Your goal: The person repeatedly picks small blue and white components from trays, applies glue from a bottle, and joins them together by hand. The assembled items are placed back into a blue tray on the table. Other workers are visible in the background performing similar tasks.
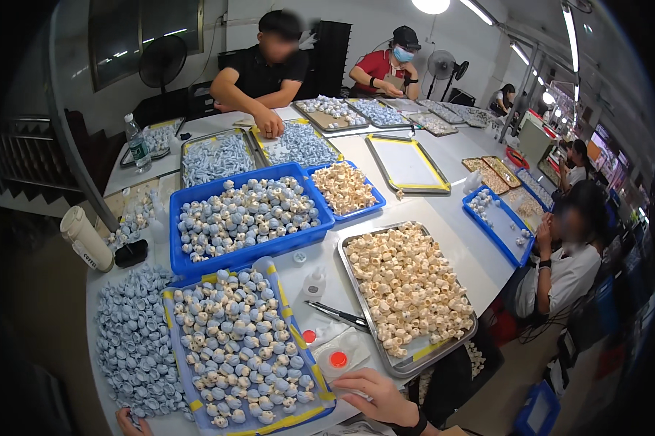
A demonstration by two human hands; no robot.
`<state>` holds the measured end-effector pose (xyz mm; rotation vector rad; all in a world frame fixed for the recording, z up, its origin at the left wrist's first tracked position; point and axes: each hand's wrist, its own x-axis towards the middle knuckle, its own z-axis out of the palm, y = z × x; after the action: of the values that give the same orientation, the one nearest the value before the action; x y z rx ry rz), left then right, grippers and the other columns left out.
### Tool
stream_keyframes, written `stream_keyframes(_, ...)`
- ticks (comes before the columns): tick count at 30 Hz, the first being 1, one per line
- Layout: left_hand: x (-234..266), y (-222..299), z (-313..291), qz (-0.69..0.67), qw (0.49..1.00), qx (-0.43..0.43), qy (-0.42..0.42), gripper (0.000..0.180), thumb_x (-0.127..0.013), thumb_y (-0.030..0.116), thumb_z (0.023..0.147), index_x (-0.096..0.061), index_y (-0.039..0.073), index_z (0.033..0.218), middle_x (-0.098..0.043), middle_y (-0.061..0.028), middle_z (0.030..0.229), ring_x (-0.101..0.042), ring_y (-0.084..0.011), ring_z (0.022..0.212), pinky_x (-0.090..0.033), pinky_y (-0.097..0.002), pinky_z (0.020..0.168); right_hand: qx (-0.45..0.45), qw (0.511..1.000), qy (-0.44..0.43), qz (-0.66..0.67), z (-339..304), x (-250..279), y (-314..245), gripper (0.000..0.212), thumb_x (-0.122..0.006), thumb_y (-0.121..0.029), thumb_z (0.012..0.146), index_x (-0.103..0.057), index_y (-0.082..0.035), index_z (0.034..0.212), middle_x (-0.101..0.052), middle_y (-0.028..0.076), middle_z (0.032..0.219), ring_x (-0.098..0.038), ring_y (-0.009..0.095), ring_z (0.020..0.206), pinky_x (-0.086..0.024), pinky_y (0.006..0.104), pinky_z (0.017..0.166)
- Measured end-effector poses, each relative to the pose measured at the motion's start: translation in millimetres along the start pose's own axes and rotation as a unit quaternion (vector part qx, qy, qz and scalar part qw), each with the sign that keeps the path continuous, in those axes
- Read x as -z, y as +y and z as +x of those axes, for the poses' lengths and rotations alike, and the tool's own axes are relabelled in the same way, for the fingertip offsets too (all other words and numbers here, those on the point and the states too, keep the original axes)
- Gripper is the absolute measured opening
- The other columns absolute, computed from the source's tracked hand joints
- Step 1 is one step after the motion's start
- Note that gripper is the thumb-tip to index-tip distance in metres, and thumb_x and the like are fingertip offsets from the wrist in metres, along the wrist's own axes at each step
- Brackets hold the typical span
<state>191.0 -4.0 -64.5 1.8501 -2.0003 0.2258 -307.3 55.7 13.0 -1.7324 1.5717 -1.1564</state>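
My right hand (377,393) reaches over the table's near edge with its fingers stretched out and apart, holding nothing I can see. It is just below a small red round piece (338,359) on clear plastic, beside a blue tray (315,365) with yellow tape. Several small blue-and-cream round parts (240,349) fill that tray. At the lower left, my left hand (133,424) shows only in part at the table edge, next to a heap of light blue cup-shaped shells (138,341); its fingers are mostly cut off by the picture edge.
A metal tray (351,270) of cream parts (407,283) lies right; black tweezers (335,313) and a small white bottle (314,282) lie beside it. Behind stands a deep blue bin (233,263). A cream tumbler (85,238) stands left. Co-workers sit across and at right.
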Motion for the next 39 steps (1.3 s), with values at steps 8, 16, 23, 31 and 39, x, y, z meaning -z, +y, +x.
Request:
stream_keyframes(8, 10.8, 20.2, 7.9, -0.009, 1.0, 0.009, 0.02, 0.031, -0.049, 0.016, 0.088, -0.048, -0.004, 0.111, -0.054, -0.0256, 0.103, -0.05, -0.0426, 0.093, -0.04, -0.0459, 0.082, 0.0, 0.999, 0.044, -0.001, 12.7, 51.1, 19.2, 0.019, -0.062, -0.001, 0.076, -0.064, -0.001, 0.095, -0.064, 0.013, 0.087, -0.061, 0.024, 0.078, -0.047, 0.0292, 0.067)
stream_keyframes(16, 21.9, 46.6, 10.9, 0.009, 0.997, 0.065, 0.046, 0.029, -0.05, 0.018, 0.088, -0.051, -0.003, 0.11, -0.055, -0.0233, 0.101, -0.052, -0.0397, 0.091, -0.042, -0.0448, 0.08, -0.101, 0.977, 0.103, -0.16, 24.7, 107.7, 43.4, 0.014, -0.065, -0.008, 0.076, -0.063, -0.001, 0.087, -0.062, 0.011, 0.073, -0.06, 0.026, 0.067, -0.046, 0.0337, 0.059)
stream_keyframes(23, 10.4, 15.3, -3.5, 0.005, 0.985, 0.104, 0.135, 0.025, -0.048, 0.019, 0.089, -0.053, -0.004, 0.099, -0.055, -0.0225, 0.09, -0.051, -0.0385, 0.082, -0.042, -0.0437, 0.074, -0.228, 0.861, 0.0, -0.454, 7.8, 116.5, 71.9, 0.03, -0.073, -0.021, 0.063, -0.057, -0.008, 0.085, -0.059, 0.01, 0.077, -0.061, 0.029, 0.071, -0.049, 0.0383, 0.061)
stream_keyframes(31, 9.3, 18.8, -7.4, -0.148, 0.977, 0.102, 0.116, 0.033, -0.038, 0.025, 0.094, -0.052, -0.003, 0.086, -0.051, -0.0179, 0.073, -0.049, -0.0336, 0.067, -0.042, -0.0409, 0.063, -0.233, 0.867, 0.123, -0.424, -1.3, 85.2, 78.1, 0.033, -0.07, -0.008, 0.065, -0.051, -0.006, 0.092, -0.055, 0.014, 0.085, -0.058, 0.033, 0.08, -0.047, 0.0406, 0.066)
stream_keyframes(39, -2.2, -10.9, -14.0, -0.16, 0.976, 0.108, 0.102, 0.033, -0.036, 0.024, 0.094, -0.052, -0.004, 0.086, -0.049, -0.0134, 0.067, -0.046, -0.0264, 0.06, -0.04, -0.0371, 0.057, -0.221, 0.89, 0.155, -0.368, -12.2, 82.2, 82.8, 0.035, -0.068, -0.003, 0.066, -0.051, -0.005, 0.097, -0.053, 0.015, 0.088, -0.056, 0.034, 0.083, -0.046, 0.0402, 0.071)
